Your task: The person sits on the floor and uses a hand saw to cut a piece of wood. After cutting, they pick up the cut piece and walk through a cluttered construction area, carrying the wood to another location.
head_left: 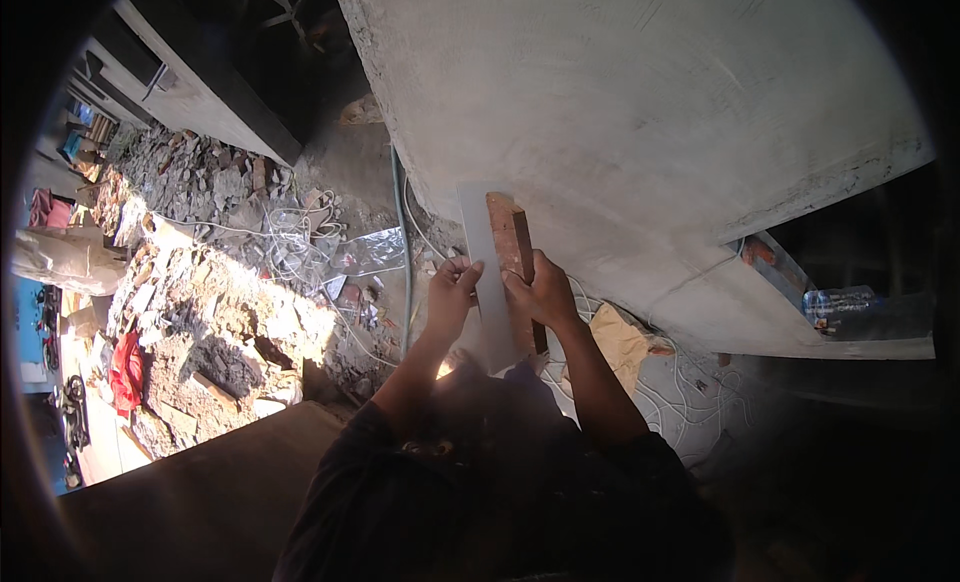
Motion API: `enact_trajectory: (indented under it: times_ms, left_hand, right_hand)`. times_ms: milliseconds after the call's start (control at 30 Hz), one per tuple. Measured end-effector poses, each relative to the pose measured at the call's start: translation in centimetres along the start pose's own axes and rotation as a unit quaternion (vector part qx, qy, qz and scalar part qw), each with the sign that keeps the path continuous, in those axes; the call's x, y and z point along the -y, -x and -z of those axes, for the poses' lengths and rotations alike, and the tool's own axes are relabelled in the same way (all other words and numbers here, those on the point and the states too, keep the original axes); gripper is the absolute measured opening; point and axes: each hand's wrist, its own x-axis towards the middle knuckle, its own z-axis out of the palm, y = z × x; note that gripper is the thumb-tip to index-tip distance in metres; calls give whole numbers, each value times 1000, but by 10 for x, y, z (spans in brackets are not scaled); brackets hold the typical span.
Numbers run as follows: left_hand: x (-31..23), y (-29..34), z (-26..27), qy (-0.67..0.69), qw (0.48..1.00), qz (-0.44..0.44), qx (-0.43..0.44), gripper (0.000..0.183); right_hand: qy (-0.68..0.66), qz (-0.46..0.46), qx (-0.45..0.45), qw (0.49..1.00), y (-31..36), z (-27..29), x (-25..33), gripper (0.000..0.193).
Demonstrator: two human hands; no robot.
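I see the left hand (452,294) pinching a grey board (476,218), the right hand (546,292) curled tight round a brown block (507,234) alongside, near the wall (620,102). Neither is set down; what's left is unclear.

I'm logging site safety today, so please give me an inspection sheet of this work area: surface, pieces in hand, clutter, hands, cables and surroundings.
Surface: large grey wall, rough along its edge.
Pieces in hand: flat grey panel beside a long reddish-brown block; material unclear.
Clutter: broken rubble, red cloth, clear plastic sheet, tan sheet.
Hands: right hand grips the block; left hand is at the panel's left edge, grip unclear.
Cables: white cable tangle left; more white cables at right; greenish hose near the wall.
Surroundings: bright sunlight across part of the rubble; deep shadow elsewhere.
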Motion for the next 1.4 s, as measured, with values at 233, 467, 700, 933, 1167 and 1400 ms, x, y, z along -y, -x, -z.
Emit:
enact_trajectory:
  times_ms: [233, 467, 700, 933, 1167, 1400]
  left_hand:
    - [-22, 28, -26, -31, 998, -24, 53, 26]
    - [-17, 44, -14, -24, 994, -41, 100, 37]
    - [-1, 51, -13, -38, 990, -59, 124, 33]
    - [7, 53, 0, -19, 990, -58, 123, 33]
    - [-6, 56, -18, -45, 992, 88, 74, 44]
    - [12, 14, -19, -90, 979, 169, 70, 56]
  right_hand:
    - [-194, 9, 46, 980, 10, 7, -29, 52]
    - [-352, -46, 108, 929, 37, 2, -13, 46]
    - [-430, -33, 83, 898, 48, -10, -13, 45]
    - [-436, -91, 61, 893, 50, -16, 10, 43]
    - [-491, -217, 75, 841, 26, -28, -17, 43]
    - [-478, -287, 151, 816, 6, -11, -20, 43]
